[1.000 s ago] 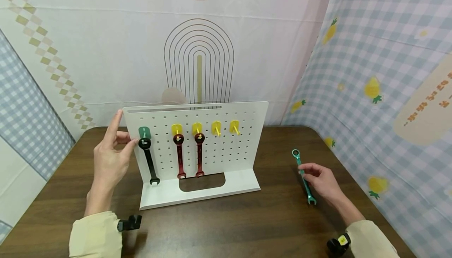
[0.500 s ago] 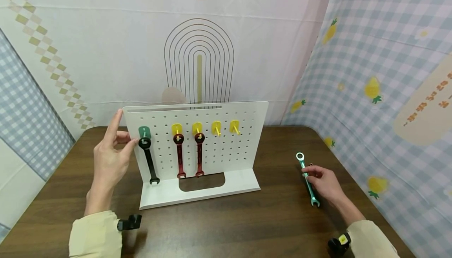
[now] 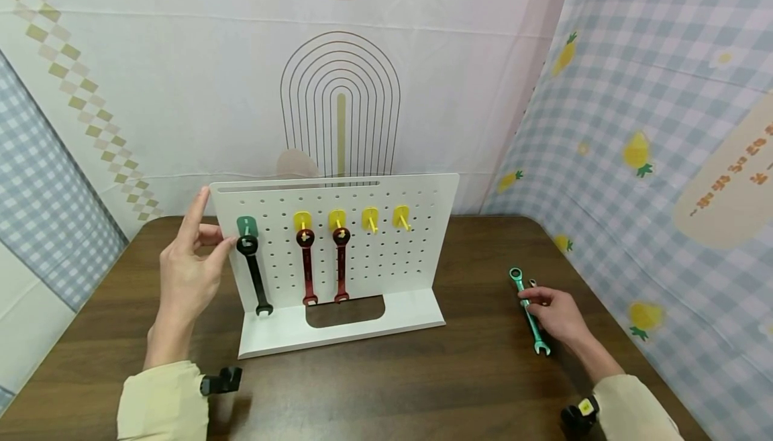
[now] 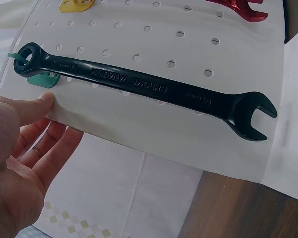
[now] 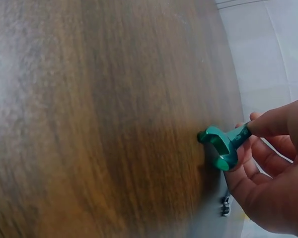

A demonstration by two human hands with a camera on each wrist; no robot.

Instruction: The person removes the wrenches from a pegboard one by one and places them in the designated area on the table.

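My left hand (image 3: 190,270) holds the left edge of a white pegboard stand (image 3: 284,273), its thumb on the front face. Beside that thumb, a black combination wrench (image 4: 139,82) hangs by its ring end from a green hook (image 3: 247,225). Two red wrenches (image 3: 307,266) hang further right on yellow hooks (image 3: 337,218). Over the table's right side, my right hand (image 3: 555,313) pinches a green combination wrench (image 3: 531,320) by its shank, ring end pointing away from me. A small metallic end (image 3: 533,282) of another item shows behind those fingers; most of it is hidden.
Two more yellow hooks (image 3: 401,217) on the board's right hold nothing. Wood-grain table (image 3: 386,387) lies between the stand and my right hand. Patterned cloth (image 3: 634,179) rises along the right and back table edges.
My right hand has shifted slightly right and towards me with the green wrench, uncovering the metallic end behind the fingers. The left hand and the pegboard have stayed put.
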